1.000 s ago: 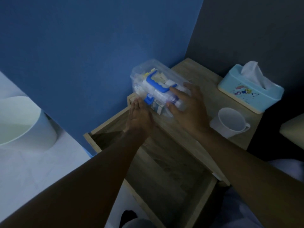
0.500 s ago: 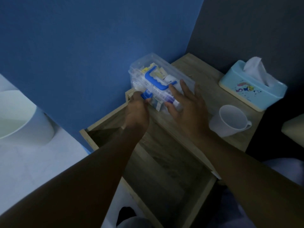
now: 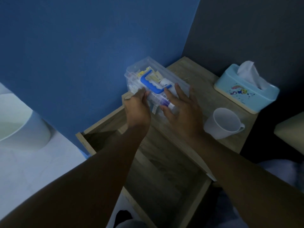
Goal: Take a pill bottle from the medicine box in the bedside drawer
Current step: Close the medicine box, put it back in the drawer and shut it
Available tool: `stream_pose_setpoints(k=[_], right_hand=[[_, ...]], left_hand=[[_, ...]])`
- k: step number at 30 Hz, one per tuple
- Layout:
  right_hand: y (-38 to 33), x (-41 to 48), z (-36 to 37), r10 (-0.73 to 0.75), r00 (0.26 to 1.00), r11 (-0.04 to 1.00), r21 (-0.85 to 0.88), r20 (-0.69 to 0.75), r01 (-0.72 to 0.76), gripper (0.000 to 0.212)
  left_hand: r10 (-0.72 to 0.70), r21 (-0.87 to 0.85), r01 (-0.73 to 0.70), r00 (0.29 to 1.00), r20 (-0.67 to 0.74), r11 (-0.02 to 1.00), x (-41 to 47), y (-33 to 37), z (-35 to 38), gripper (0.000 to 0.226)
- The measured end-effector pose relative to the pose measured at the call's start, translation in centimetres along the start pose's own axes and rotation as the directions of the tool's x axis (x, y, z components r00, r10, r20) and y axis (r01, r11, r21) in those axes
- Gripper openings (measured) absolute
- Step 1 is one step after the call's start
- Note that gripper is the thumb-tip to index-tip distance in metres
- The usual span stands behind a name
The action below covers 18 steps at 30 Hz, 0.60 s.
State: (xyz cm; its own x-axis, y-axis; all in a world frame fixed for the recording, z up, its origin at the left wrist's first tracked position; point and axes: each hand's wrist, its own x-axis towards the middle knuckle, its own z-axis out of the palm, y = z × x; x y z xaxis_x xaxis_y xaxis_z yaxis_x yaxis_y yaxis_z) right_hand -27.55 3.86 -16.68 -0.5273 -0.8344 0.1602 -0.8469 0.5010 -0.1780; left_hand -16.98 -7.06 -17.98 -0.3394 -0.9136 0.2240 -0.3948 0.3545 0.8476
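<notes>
A clear plastic medicine box [image 3: 153,71] with a blue handle [image 3: 152,83] sits on the left corner of the wooden bedside table [image 3: 197,76], against the blue wall. Packets and small bottles show through its lid. My left hand [image 3: 137,107] grips the box's near left edge with curled fingers. My right hand [image 3: 182,106] lies spread on the box's near right side, thumb by a white and purple tube inside. The wooden drawer [image 3: 164,170] below stands pulled out, and its floor looks bare.
A light blue tissue box [image 3: 246,91] stands at the table's right back. A white mug [image 3: 225,123] lies tilted near the front edge beside my right hand. A pale round bin [image 3: 21,125] sits on the floor at left.
My left hand has gone from flat against the box's front to curled on its near left edge. The right hand stays on the box. The view has shifted slightly.
</notes>
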Motion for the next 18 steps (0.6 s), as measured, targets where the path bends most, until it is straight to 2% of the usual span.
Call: stream_pose_setpoints(k=[3, 4, 6, 8, 9, 10, 12, 13, 14, 16, 18], right_hand=[[0.0, 0.0, 0.2, 0.014, 1.0, 1.0, 0.02, -0.02, -0.013, 0.062], [0.0, 0.0, 0.3, 0.013, 0.999, 1.0, 0.026, -0.031, -0.012, 0.061], [0.0, 0.0, 0.3, 0.004, 0.999, 0.999, 0.037, -0.041, -0.002, 0.061], [0.0, 0.1, 0.3, 0.003, 0.999, 0.998, 0.058, -0.054, 0.0, 0.06], [0.0, 0.0, 0.3, 0.008, 0.998, 0.998, 0.07, -0.056, -0.005, 0.059], [-0.1, 0.0, 0.2, 0.015, 0.999, 0.997, 0.081, -0.05, -0.01, 0.059], [-0.3, -0.2, -0.2, 0.024, 0.999, 0.994, 0.112, -0.026, -0.021, 0.059], [-0.4, -0.2, -0.5, 0.025, 1.0, 0.992, 0.128, -0.011, -0.023, 0.06], [-0.5, -0.2, -0.8, 0.026, 1.0, 0.99, 0.139, 0.004, -0.026, 0.06], [-0.9, -0.1, -1.4, 0.061, 0.998, 0.979, 0.191, 0.02, -0.064, 0.057], [-1.1, 0.1, -2.2, 0.168, 0.986, 0.913, 0.377, 0.006, -0.157, 0.045]], left_hand=[[-0.014, 0.023, 0.012, 0.996, 0.091, 1.0, -1.5, 0.0, 0.5, 0.042], [-0.034, -0.143, 0.058, 0.986, 0.163, 0.988, -1.8, 0.0, 0.5, 0.045], [0.019, -0.42, 0.078, 0.975, 0.223, 0.904, -2.3, 1.3, -0.1, 0.053], [0.042, -0.592, 0.131, 0.962, 0.269, 0.795, -2.5, 1.0, -0.1, 0.059], [0.034, -0.605, 0.147, 0.96, 0.278, 0.783, -2.3, 1.0, -0.4, 0.059], [0.075, -0.566, 0.093, 0.961, 0.266, 0.819, -2.4, 0.7, -0.4, 0.058], [0.142, -0.376, -0.004, 0.93, 0.339, 0.926, -2.0, 0.2, -0.8, 0.056], [0.149, -0.298, -0.011, 0.883, 0.445, 0.954, -2.2, -0.4, -0.7, 0.063], [0.178, -0.203, -0.09, 0.864, 0.47, 0.975, -2.1, -1.0, -0.8, 0.072], [0.138, -0.194, -0.046, 0.862, 0.488, 0.98, -1.9, -1.1, -1.6, 0.082], [0.104, -0.222, -0.011, 0.905, 0.412, 0.975, -1.2, -1.1, -1.7, 0.082]])
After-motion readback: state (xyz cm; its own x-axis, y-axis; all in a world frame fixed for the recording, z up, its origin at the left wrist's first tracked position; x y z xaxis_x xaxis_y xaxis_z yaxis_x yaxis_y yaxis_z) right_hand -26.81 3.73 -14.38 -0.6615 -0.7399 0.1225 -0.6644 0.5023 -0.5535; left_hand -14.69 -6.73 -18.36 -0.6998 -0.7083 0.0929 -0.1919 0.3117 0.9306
